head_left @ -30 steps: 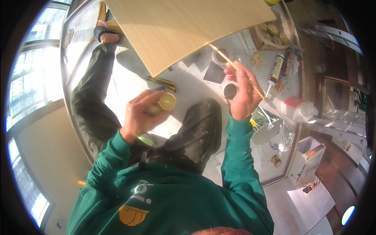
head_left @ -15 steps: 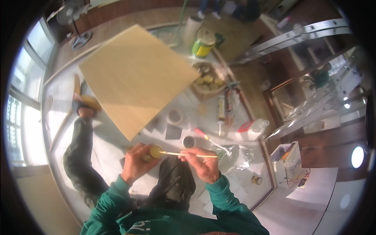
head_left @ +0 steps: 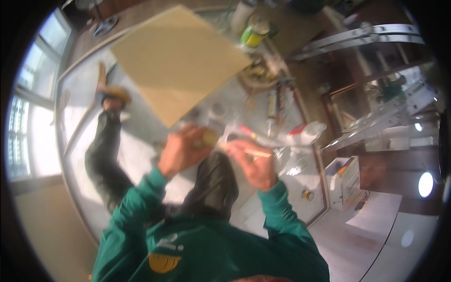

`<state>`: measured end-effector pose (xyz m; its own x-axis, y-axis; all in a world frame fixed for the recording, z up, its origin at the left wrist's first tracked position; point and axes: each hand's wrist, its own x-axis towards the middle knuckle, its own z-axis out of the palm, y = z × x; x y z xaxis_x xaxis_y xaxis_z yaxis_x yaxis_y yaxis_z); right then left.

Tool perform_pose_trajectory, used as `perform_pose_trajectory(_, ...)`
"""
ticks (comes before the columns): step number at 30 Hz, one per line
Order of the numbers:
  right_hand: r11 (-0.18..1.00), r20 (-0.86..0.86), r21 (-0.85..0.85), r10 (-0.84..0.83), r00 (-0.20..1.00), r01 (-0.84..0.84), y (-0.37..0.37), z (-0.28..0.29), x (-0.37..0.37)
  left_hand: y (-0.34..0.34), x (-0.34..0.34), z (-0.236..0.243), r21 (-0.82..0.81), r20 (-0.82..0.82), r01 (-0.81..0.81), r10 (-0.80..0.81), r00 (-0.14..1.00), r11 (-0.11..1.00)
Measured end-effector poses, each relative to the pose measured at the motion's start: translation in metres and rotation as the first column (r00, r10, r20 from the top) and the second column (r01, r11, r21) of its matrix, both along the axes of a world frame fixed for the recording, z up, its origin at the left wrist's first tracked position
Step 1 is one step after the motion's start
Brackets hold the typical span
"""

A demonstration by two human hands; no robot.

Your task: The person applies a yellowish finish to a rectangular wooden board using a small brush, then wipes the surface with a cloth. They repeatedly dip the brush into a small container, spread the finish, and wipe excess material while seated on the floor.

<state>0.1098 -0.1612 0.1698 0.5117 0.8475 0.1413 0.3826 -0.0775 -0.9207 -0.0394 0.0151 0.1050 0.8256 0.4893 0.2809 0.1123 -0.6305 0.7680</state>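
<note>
Two light things filled your hands: a small yellowish cup (head_left: 208, 138) and a thin pale brush (head_left: 258, 153). The cup was just beyond your bent knee (head_left: 211, 176), its side wrapped by the curled fingers of your left hand (head_left: 181, 149). Your right hand (head_left: 256, 169) pinched the brush handle between thumb and fingers, with its far end aimed at the cup; blur made it hard to say whether the tip touched the rim. The cup looked light and perhaps a little soft-walled, so a gentle hold on its side, clear of the rim, suited it. The brush seemed stiff, slim and easy to roll, best pinched partway along the handle.

Past your hands, a broad tan board (head_left: 181, 61) pointed one corner toward you. Right of that corner were a tape roll (head_left: 217, 110), a sealant tube (head_left: 271, 110) and a white bottle (head_left: 309, 133) with red on it. Near your right sleeve (head_left: 277, 199) stood a small jar (head_left: 307, 195); farther off was a yellow-green bucket (head_left: 254, 34).
</note>
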Motion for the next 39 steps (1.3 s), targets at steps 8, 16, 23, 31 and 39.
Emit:
perform_pose_trajectory(8, 0.998, 0.071, -0.039, -0.040, 0.997, 0.043, -0.010, 0.001, 0.007, -0.002, 0.015, 0.004, -0.017, 0.045, -0.001, 0.002, 0.999, 1.000)
perform_pose_trajectory(16, 0.993, 0.100, 0.032, -0.120, 0.988, 0.118, -0.007, -0.007, 0.013, -0.001, 0.029, 0.002, 0.009, 0.037, 0.038, -0.039, 0.999, 0.999)
perform_pose_trajectory(23, 0.989, 0.057, -0.001, -0.146, 0.988, 0.146, -0.012, -0.010, 0.010, 0.001, 0.033, 0.001, 0.021, 0.005, 0.039, -0.039, 0.999, 0.999)
perform_pose_trajectory(31, 0.960, -0.283, 0.075, -0.240, 0.929, 0.270, -0.025, -0.022, 0.006, 0.007, 0.037, 0.003, -0.019, -0.033, 0.038, -0.039, 0.999, 0.999)
perform_pose_trajectory(39, 0.936, -0.401, 0.115, -0.262, 0.878, 0.332, -0.025, -0.046, 0.018, 0.019, 0.050, 0.001, -0.105, -0.053, -0.019, 0.013, 0.999, 0.994)
